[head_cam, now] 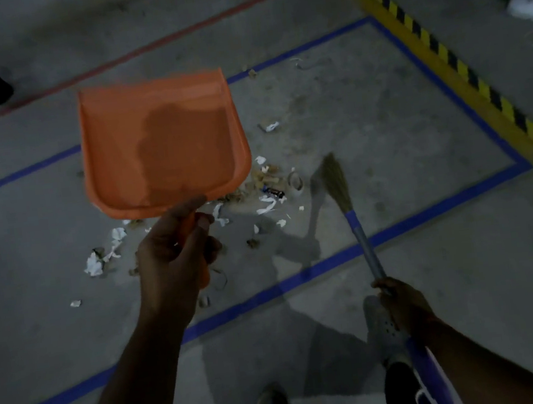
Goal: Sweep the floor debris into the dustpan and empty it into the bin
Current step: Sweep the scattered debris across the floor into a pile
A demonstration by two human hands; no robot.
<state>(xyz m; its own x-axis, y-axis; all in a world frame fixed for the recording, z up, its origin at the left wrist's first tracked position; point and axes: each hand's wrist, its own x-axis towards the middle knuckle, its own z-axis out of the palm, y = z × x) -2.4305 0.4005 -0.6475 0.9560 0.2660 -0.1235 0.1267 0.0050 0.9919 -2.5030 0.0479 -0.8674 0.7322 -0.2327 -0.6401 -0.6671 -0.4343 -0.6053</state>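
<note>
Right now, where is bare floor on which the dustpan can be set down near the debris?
Bare floor lies right of the broom, inside the blue tape, and between the dustpan and the red tape line. The debris crowds the middle, below the left hand.

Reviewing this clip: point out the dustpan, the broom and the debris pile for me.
dustpan (165,143): head view, middle of the orange tray, held up by the left hand (173,242).
broom (335,177): head view, on the straw bristles; right hand (399,299) grips the handle.
debris pile (266,182): head view, scraps on the floor.
</note>
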